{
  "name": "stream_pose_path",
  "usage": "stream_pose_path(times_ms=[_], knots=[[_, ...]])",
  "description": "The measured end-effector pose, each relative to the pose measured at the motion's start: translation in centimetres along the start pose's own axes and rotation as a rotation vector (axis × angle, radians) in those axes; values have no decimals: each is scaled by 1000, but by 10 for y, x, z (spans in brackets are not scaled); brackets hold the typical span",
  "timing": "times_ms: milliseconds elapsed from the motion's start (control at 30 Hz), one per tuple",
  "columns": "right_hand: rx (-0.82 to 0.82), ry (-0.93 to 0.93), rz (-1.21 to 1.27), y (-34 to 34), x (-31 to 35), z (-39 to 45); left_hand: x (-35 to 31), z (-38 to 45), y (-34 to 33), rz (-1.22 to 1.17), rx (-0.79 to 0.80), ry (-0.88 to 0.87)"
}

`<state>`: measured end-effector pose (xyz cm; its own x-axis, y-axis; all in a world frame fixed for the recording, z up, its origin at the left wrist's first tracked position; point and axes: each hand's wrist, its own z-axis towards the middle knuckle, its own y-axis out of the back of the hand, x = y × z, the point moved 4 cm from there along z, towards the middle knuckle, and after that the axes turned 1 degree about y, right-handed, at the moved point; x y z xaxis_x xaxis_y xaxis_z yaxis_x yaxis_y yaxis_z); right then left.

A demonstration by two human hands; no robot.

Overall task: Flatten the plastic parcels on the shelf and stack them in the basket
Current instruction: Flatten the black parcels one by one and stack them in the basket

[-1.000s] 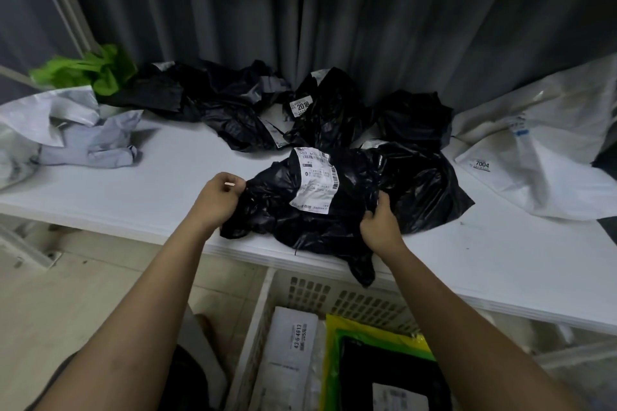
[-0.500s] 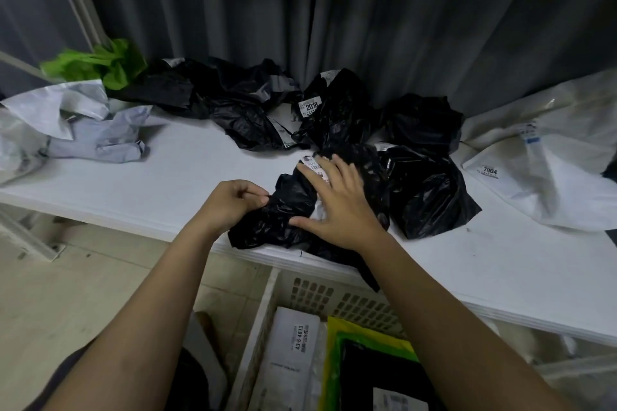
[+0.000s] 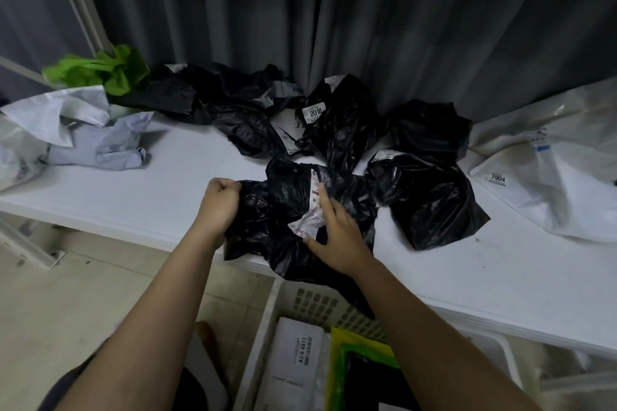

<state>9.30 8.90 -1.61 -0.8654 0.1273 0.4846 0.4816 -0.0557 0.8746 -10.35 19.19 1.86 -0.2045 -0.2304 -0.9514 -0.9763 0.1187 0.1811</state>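
Fingers of the right hand [image 3: 337, 230] lie spread and fairly straight on a black plastic parcel [image 3: 283, 220] at the centre of the frame, the forefinger reaching over its crumpled white shipping label [image 3: 312, 210]. The left hand [image 3: 222, 202] is balled into a fist, gripping the parcel's left edge. The parcel is wrinkled, glossy and half flattened; it sits at the front lip of the white shelf [image 3: 167, 197], and its lower corner hangs over the edge towards the basket.

Bare shelf surface opens to the left of the fist and again at lower right, past the right wrist. Just right of the held parcel lies a second black parcel [image 3: 430, 200], close by but apart from it. Behind, against the grey curtain [image 3: 334, 10], more black parcels are heaped, one with a label reading 2018 [image 3: 314, 113]. At upper left sit a green bag [image 3: 100, 72] and pale grey crumpled bags [image 3: 100, 143]; at far right lies a white parcel marked 7004 [image 3: 547, 183].

Below the shelf edge, at the bottom centre of the frame, stands a white slotted basket [image 3: 314, 304]. Inside it lie a flat white parcel with a printed number label [image 3: 297, 364] on the left and, beside it, a yellow-green parcel [image 3: 350, 344] with a black one [image 3: 374, 380] lying on top of it.
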Motion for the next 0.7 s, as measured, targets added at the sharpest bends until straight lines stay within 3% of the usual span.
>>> stream_pose_path(times_ms=[467, 533, 600, 700], knots=[[209, -267, -240, -26, -30, -31, -1, -1, 9, -243, -179, -54], [226, -275, -254, -24, -31, -34, -2, -3, 11, -128, -210, -97], [236, -282, -258, -22, -32, -35, -5, -8, 16, 159, -285, -195], [255, -295, -248, -18, -30, -34, -24, -27, 3, 653, -382, -527]])
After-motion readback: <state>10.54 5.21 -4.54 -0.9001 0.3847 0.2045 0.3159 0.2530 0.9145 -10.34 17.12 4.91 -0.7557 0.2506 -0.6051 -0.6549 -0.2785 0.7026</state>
